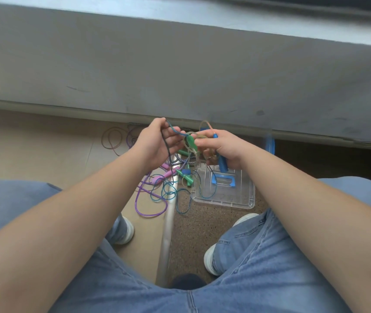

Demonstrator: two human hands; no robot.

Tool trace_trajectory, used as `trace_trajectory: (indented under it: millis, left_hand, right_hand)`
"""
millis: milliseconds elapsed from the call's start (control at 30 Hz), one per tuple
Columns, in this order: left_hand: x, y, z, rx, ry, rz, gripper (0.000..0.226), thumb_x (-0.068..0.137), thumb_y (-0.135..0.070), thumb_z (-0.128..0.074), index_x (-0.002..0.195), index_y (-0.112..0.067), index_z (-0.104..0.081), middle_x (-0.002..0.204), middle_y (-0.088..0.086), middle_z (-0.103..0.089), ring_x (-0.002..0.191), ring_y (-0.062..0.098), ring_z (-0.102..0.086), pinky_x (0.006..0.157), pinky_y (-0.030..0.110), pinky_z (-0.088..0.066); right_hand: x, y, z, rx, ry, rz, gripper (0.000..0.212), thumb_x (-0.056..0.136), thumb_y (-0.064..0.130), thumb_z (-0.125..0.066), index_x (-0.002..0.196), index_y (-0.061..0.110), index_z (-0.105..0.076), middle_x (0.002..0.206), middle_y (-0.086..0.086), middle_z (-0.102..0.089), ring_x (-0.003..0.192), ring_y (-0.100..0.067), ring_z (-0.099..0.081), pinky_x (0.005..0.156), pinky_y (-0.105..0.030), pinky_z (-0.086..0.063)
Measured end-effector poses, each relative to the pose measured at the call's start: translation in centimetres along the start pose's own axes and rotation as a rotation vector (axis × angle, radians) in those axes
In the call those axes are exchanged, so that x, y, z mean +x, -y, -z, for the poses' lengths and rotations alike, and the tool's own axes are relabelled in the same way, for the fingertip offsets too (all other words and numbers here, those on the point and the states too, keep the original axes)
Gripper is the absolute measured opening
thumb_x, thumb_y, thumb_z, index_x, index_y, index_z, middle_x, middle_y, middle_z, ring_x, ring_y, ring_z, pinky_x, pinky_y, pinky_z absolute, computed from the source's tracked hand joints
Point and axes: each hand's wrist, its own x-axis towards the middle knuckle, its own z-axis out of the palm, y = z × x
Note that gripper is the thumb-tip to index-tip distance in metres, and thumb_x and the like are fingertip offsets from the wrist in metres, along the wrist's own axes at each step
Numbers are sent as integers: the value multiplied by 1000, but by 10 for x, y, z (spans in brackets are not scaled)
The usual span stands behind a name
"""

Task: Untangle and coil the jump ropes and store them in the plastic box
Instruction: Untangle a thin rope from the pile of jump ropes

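- While I am looking down between my knees, my left hand (157,141) is pinching a dark blue cord (175,131) in a closed grip.
- My right hand (223,146) is clenching a blue handle (223,162), with a tan rope (193,146) and a green handle (190,139) bunched at its fingertips.
- At 6 o'clock from both hands, the tangled jump ropes (157,190) are lying on the floor.
- At 3 o'clock from that tangle, the clear plastic box (225,201) is sitting just beside it, a blue-green cord (207,195) trailing into it.

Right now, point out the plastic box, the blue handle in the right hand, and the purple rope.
plastic box (225,201): head view, bare front part of its clear floor.
blue handle (223,164): head view, lower end below the fingers.
purple rope (151,214): head view, loop on the floor.
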Motion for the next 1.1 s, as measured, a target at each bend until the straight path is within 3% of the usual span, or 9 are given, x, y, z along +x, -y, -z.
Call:
trace_trajectory:
  millis: [167,267,333,433,567,767,933,1000,1100]
  left_hand:
    - [8,4,1,291,-55,-78,20,101,-24,-37,82,-20,-42,61,-4,-48,54,15,-41,55,25,-43]
    - [2,6,1,664,55,-267,21,101,-29,-43,85,-20,-52,66,-6,-62,64,14,-55,53,23,-41]
    - [-5,7,-5,696,111,-318,21,104,-26,-44,89,-17,-55,67,-3,-65,62,9,-59,51,17,-41]
    - [-4,4,-14,511,84,-271,20,105,-28,-42,93,-18,-54,59,-3,-63,61,15,-52,50,22,-35]
    - [10,-6,-6,343,-131,-249,18,104,-31,-44,94,-19,-54,69,-2,-68,60,14,-58,47,20,-39]
    - [28,-7,22,736,-379,-263,27,86,-36,-64,106,-21,-73,102,-6,-68,101,17,-60,90,29,-46]
    - [15,7,11,866,-19,65,42,98,-52,-47,124,-22,-62,130,-3,-63,117,17,-58,86,33,-44]
    - [7,14,2,937,156,100,52,99,-59,-39,125,-22,-66,126,-5,-65,117,15,-58,89,32,-41]
    - [-1,23,-11,1049,304,-11,46,102,-52,-40,97,-20,-72,103,-4,-73,101,8,-66,85,24,-42]
  right_hand:
    - [3,0,-5,2,-63,9,7,90,24,-73,94,19,-72,76,-1,-62,60,-13,-51,65,-32,-47]
    - [11,-4,-12,-281,-243,52,15,87,18,-72,73,21,-70,65,-3,-58,55,-16,-47,59,-28,-45]
    - [16,-6,-16,-541,-306,47,20,84,21,-68,65,20,-66,59,1,-58,52,-17,-47,55,-26,-42]
    - [19,-14,-16,-759,-398,-25,12,84,25,-64,78,16,-71,74,-2,-69,61,-19,-56,60,-28,-48]
    - [18,-24,-11,-449,-428,-34,20,90,22,-64,71,20,-59,67,-5,-56,59,-22,-49,50,-29,-50]
    - [11,-10,-2,-195,-398,6,9,97,20,-62,91,13,-63,71,-7,-55,54,-14,-52,46,-26,-50]
    - [10,4,-4,45,-398,46,10,97,20,-64,88,16,-61,70,-3,-54,52,-12,-53,42,-22,-37]
    - [8,11,-6,132,-383,58,11,98,19,-63,88,15,-60,68,-1,-53,50,-10,-51,42,-20,-36]
    - [4,18,-10,115,-372,86,13,97,20,-63,86,15,-60,70,-1,-55,53,-11,-54,43,-20,-40]
